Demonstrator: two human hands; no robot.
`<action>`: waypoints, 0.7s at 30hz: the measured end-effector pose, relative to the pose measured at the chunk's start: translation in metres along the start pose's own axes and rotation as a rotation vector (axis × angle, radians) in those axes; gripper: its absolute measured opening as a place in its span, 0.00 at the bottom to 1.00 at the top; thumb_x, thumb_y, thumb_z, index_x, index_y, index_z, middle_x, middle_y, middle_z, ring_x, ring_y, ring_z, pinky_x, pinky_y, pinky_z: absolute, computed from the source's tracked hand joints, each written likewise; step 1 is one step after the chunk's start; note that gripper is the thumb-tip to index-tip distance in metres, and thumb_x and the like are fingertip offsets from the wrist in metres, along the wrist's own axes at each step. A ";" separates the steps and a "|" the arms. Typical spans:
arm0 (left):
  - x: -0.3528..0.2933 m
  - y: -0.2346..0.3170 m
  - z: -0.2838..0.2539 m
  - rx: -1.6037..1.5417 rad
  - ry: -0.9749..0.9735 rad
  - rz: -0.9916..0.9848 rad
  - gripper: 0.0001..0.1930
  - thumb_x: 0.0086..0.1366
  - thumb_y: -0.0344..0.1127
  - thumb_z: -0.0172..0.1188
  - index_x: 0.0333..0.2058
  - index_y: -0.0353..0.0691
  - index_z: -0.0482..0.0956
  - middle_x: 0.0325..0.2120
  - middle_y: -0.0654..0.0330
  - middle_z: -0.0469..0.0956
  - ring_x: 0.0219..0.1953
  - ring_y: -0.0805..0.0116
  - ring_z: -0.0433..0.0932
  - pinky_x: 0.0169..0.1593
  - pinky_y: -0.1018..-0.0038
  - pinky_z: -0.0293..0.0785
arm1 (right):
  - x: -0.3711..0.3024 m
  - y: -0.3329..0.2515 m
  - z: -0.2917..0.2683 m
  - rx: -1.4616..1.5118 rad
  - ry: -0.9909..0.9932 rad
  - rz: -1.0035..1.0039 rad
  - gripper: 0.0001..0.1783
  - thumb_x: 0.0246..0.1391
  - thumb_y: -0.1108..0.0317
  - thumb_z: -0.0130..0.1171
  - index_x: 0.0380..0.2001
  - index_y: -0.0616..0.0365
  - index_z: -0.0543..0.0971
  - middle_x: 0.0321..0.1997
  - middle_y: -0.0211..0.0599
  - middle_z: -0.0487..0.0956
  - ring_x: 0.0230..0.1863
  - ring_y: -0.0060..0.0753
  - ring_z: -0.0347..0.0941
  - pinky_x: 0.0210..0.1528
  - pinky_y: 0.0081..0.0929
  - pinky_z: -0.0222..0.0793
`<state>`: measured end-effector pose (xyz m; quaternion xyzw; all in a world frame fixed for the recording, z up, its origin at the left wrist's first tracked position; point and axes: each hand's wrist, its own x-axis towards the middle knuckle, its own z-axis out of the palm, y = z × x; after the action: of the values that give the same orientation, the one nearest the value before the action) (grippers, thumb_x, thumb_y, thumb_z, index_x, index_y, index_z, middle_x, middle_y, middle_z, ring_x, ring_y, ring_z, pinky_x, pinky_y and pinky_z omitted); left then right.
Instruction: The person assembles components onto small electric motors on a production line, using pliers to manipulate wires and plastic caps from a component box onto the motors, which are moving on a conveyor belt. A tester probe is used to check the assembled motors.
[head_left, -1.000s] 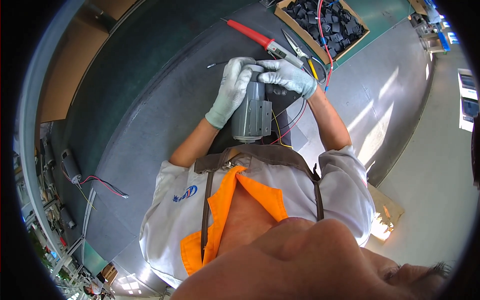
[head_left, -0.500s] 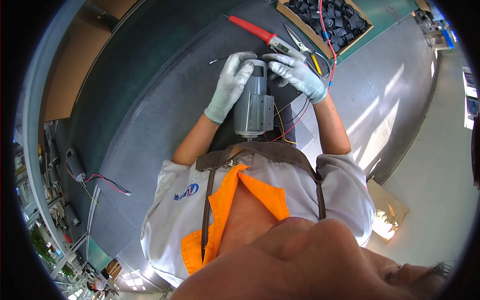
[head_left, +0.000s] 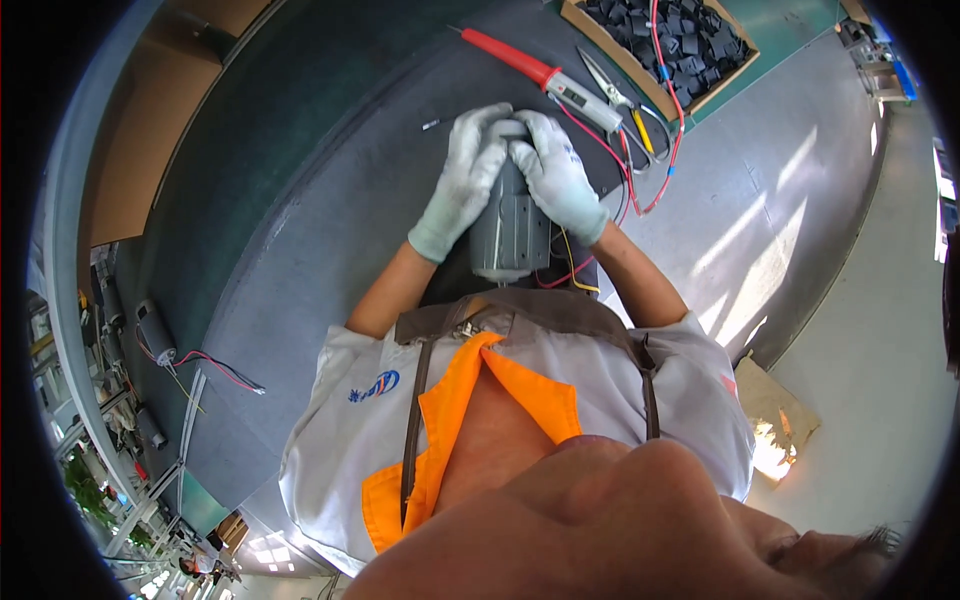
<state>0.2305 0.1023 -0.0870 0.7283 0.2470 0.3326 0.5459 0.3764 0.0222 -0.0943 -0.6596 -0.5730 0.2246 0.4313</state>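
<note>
Dark grey matting (head_left: 300,260) covers the workbench under this downward view, with bright sun patches on the pale floor to the right. Nearest the camera is the person's own chest, a white work shirt with an orange collar and brown apron straps, and both bare forearms reach up from it to the middle of the bench. Between them a grey electric motor (head_left: 510,225) with a ribbed housing stands on end on the mat, just in front of the body. Its red and yellow wires (head_left: 572,268) trail out at its lower right side. The left hand (head_left: 462,180), in a pale glove, wraps around the motor's upper left side with the fingers curled over the far end, and the right hand (head_left: 558,175), gloved the same, closes over the top from the other side, so both are clasped firmly on the motor and the fingertips nearly meet. What the fingers press on at that end is hidden, so how far the work on it has come cannot be told; the wires look loose and unconnected. Beyond the hands lie a red-handled soldering iron (head_left: 520,62), scissors (head_left: 615,92) and more red wire, all untouched. Farthest off sits a cardboard box of small black parts (head_left: 690,40).
</note>
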 end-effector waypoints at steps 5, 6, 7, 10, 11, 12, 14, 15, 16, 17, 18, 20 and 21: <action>-0.004 0.000 -0.012 -0.281 -0.057 -0.148 0.28 0.69 0.34 0.51 0.66 0.36 0.63 0.63 0.54 0.64 0.68 0.62 0.61 0.71 0.68 0.54 | 0.021 0.002 -0.014 -0.030 -0.153 0.054 0.25 0.63 0.56 0.57 0.56 0.60 0.71 0.54 0.57 0.75 0.57 0.61 0.71 0.59 0.49 0.68; -0.005 0.003 -0.014 -0.378 -0.090 -0.172 0.31 0.68 0.34 0.52 0.69 0.36 0.60 0.65 0.54 0.62 0.70 0.62 0.59 0.72 0.68 0.53 | 0.024 0.004 -0.018 -0.012 -0.202 0.037 0.26 0.63 0.54 0.58 0.56 0.60 0.72 0.54 0.57 0.75 0.57 0.60 0.71 0.59 0.48 0.68; -0.006 0.006 -0.016 -0.440 -0.126 -0.204 0.39 0.65 0.36 0.57 0.72 0.36 0.54 0.68 0.56 0.60 0.71 0.63 0.57 0.73 0.67 0.50 | 0.026 0.005 -0.021 -0.015 -0.191 0.034 0.26 0.63 0.54 0.58 0.56 0.60 0.72 0.54 0.57 0.75 0.57 0.60 0.71 0.59 0.48 0.68; -0.010 -0.009 -0.012 -0.100 -0.137 -0.024 0.47 0.56 0.34 0.65 0.72 0.38 0.52 0.70 0.50 0.54 0.74 0.57 0.50 0.75 0.63 0.48 | 0.024 -0.009 -0.017 -0.143 -0.271 0.157 0.28 0.62 0.51 0.59 0.55 0.61 0.72 0.54 0.58 0.75 0.57 0.61 0.72 0.60 0.48 0.68; -0.012 -0.007 -0.012 -0.085 -0.165 -0.064 0.48 0.55 0.34 0.66 0.72 0.38 0.51 0.70 0.48 0.51 0.75 0.54 0.47 0.75 0.61 0.47 | 0.020 -0.012 -0.013 -0.151 -0.220 0.157 0.29 0.62 0.49 0.59 0.55 0.62 0.72 0.53 0.59 0.75 0.57 0.61 0.72 0.59 0.49 0.68; -0.010 -0.006 -0.013 -0.089 -0.168 -0.071 0.48 0.55 0.34 0.66 0.72 0.38 0.51 0.70 0.48 0.51 0.75 0.54 0.47 0.75 0.61 0.47 | 0.019 -0.015 -0.009 -0.159 -0.170 0.157 0.29 0.62 0.48 0.59 0.54 0.62 0.72 0.53 0.60 0.75 0.57 0.61 0.72 0.59 0.49 0.68; -0.005 -0.008 -0.013 -0.061 -0.172 -0.054 0.48 0.56 0.36 0.66 0.72 0.38 0.51 0.70 0.49 0.52 0.74 0.53 0.49 0.75 0.61 0.47 | 0.020 -0.015 -0.006 -0.154 -0.143 0.175 0.29 0.62 0.48 0.58 0.52 0.63 0.72 0.52 0.61 0.75 0.57 0.61 0.71 0.58 0.50 0.68; -0.005 -0.010 -0.012 -0.019 -0.163 -0.038 0.48 0.56 0.38 0.66 0.73 0.37 0.51 0.70 0.48 0.52 0.74 0.53 0.50 0.75 0.61 0.47 | 0.022 -0.008 -0.004 -0.136 -0.142 0.166 0.28 0.63 0.49 0.59 0.52 0.63 0.72 0.52 0.60 0.75 0.57 0.61 0.72 0.57 0.50 0.69; -0.003 -0.010 -0.012 -0.026 -0.166 -0.042 0.48 0.56 0.38 0.66 0.73 0.37 0.51 0.70 0.48 0.52 0.74 0.53 0.50 0.75 0.61 0.47 | 0.026 0.000 -0.003 -0.117 -0.141 0.156 0.27 0.63 0.49 0.59 0.51 0.63 0.73 0.52 0.60 0.75 0.56 0.61 0.73 0.57 0.50 0.69; -0.002 -0.006 -0.014 -0.068 -0.170 -0.053 0.49 0.57 0.41 0.65 0.73 0.37 0.50 0.70 0.49 0.52 0.74 0.54 0.50 0.75 0.61 0.46 | 0.031 0.014 -0.007 0.001 -0.203 0.142 0.27 0.62 0.50 0.60 0.51 0.63 0.73 0.51 0.59 0.76 0.55 0.58 0.75 0.54 0.45 0.72; -0.002 -0.005 -0.016 -0.108 -0.166 -0.059 0.49 0.57 0.44 0.64 0.73 0.36 0.50 0.70 0.49 0.53 0.74 0.55 0.50 0.75 0.61 0.44 | 0.039 0.009 -0.024 0.091 -0.304 0.153 0.27 0.61 0.50 0.63 0.53 0.61 0.73 0.50 0.52 0.78 0.51 0.46 0.78 0.49 0.38 0.76; -0.004 -0.012 -0.017 -0.134 -0.169 -0.052 0.48 0.58 0.46 0.63 0.73 0.35 0.50 0.70 0.48 0.52 0.75 0.53 0.49 0.75 0.60 0.43 | 0.035 0.010 -0.039 0.513 -0.436 0.346 0.28 0.61 0.51 0.65 0.54 0.60 0.73 0.47 0.42 0.79 0.48 0.33 0.77 0.45 0.32 0.78; -0.004 -0.015 -0.017 -0.104 -0.182 -0.032 0.48 0.58 0.47 0.62 0.73 0.35 0.50 0.70 0.48 0.52 0.75 0.53 0.48 0.75 0.60 0.43 | 0.037 0.002 -0.047 0.402 -0.449 0.350 0.27 0.61 0.50 0.65 0.53 0.60 0.75 0.45 0.34 0.78 0.46 0.25 0.76 0.43 0.26 0.78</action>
<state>0.2150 0.1143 -0.0990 0.7219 0.1905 0.2689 0.6085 0.4241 0.0430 -0.0641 -0.5840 -0.4761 0.5431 0.3706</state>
